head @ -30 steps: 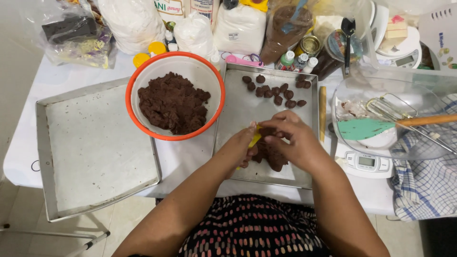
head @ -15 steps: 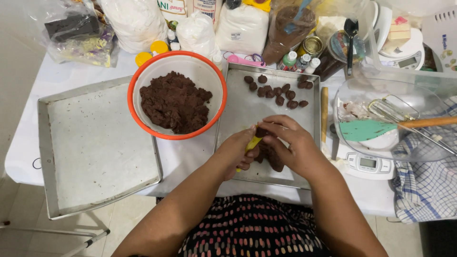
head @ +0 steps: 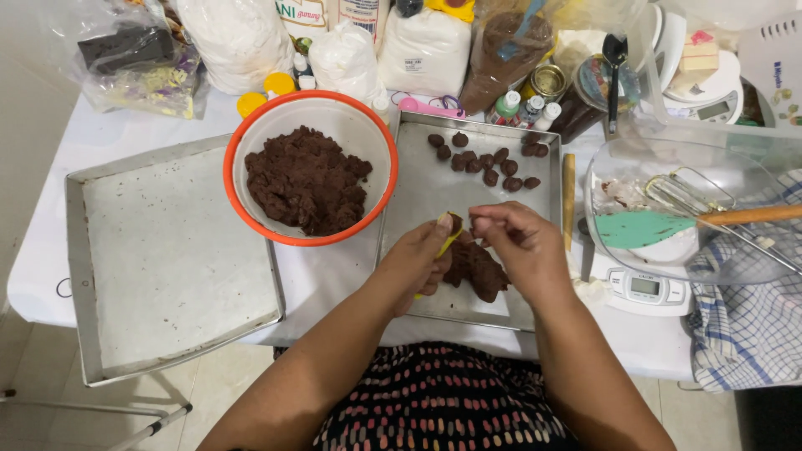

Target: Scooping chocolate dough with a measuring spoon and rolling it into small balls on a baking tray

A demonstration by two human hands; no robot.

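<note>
Left hand (head: 422, 259) grips a yellow scoop (head: 445, 242); right hand (head: 518, 246) pinches the dough bit off its tip, dough lump (head: 476, 269) just under both for quick refills, finished balls (head: 489, 160) parked beyond the fingers

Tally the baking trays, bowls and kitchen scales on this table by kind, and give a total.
Metal baking trays: 2
Bowls (orange-rimmed bowl, clear glass bowl): 2
Digital kitchen scales: 2
Total: 6
</note>
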